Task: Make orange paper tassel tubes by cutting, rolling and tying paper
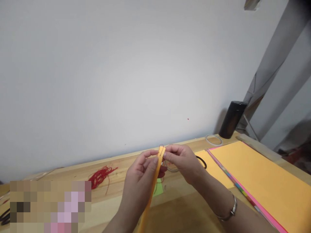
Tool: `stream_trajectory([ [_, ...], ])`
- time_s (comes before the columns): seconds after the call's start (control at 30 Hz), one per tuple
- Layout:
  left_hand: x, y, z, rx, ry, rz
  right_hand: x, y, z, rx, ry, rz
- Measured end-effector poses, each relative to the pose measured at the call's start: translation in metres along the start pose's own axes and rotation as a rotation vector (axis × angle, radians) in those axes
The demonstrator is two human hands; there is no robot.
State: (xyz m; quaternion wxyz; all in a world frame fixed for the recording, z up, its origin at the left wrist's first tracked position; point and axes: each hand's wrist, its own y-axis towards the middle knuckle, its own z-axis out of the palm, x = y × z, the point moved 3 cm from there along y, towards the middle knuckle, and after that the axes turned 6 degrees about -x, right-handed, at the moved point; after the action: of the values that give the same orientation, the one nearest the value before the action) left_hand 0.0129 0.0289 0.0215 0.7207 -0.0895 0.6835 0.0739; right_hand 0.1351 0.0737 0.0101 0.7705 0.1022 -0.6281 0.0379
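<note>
A long, narrow orange-yellow paper strip stands up between my hands, its lower end running out of view at the bottom. My left hand grips it near the top, thumb against the near face. From the other side, the fingertips of my right hand pinch at the strip's top edge. A thin dark red thread loops over that top end, and a short length crosses the strip's face. Whether the right fingers hold the thread or only the paper is hard to see.
A tangle of red thread lies left on the wooden table. Behind my hands is a green paper piece. Stacked orange paper sheets, a pale ring and a black cylinder are at right. Pixelation covers the lower left.
</note>
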Motion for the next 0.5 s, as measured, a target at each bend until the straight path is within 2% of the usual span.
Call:
stream_trajectory([
  [0.23,-0.0011,-0.0011,-0.0021,-0.023,0.002,0.021,0.0003,-0.001,0.0014,0.023,-0.029,-0.033],
  [0.5,0.0012,0.0005,-0.0054,-0.022,0.016,0.004,-0.0004,0.0002,0.0006,-0.006,-0.044,-0.038],
])
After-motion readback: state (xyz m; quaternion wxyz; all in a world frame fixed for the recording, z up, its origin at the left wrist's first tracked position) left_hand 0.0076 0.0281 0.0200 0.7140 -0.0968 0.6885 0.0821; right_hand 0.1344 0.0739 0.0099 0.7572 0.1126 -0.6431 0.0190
